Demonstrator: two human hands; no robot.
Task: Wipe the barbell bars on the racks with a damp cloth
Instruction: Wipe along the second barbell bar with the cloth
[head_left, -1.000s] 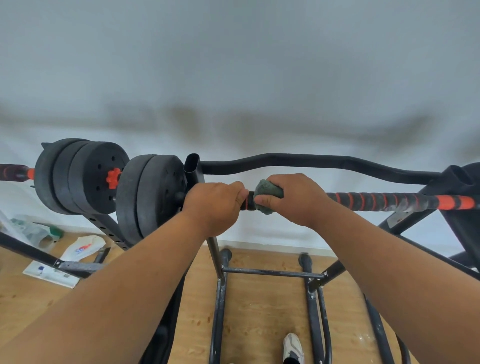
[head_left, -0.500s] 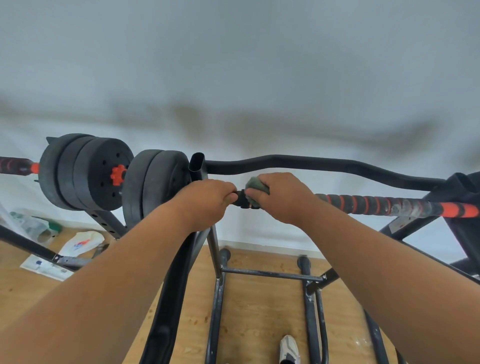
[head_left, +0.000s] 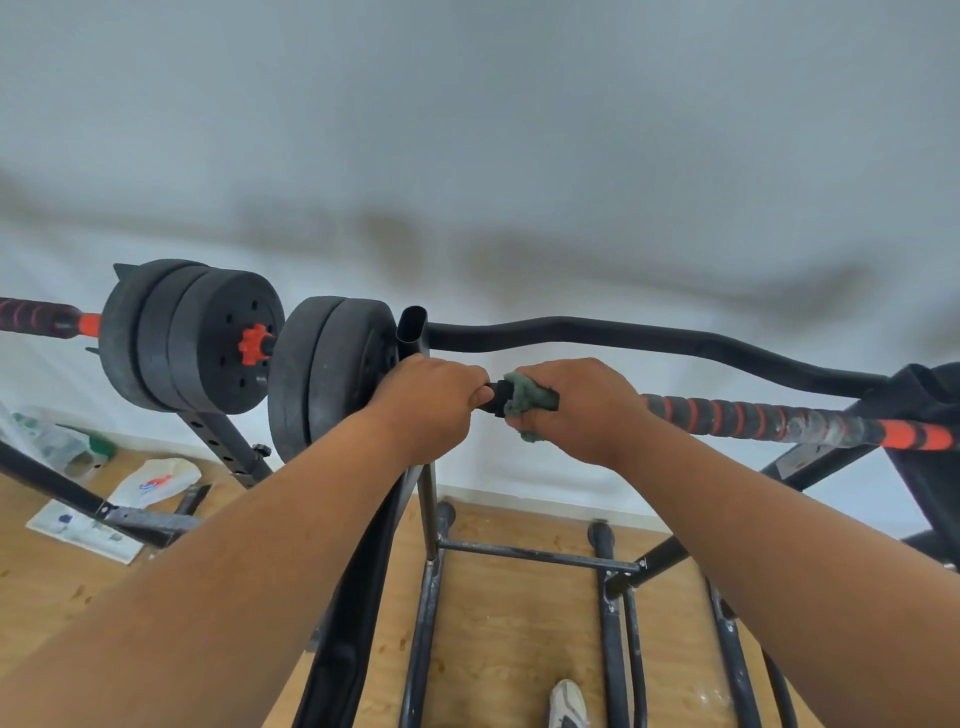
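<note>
wooden floor (head_left: 498, 649), white wall (head_left: 467, 130), black rack (head_left: 649, 338), hands gripping barbell bar (head_left: 779, 421)

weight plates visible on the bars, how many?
5: three stacked plates on the far-left bar, two plates beside the left hand. More may be hidden.

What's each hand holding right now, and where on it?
The right hand wraps a green cloth round the red-and-black striped barbell bar near its left end. The left hand grips the same bar beside the black weight plates.
</note>
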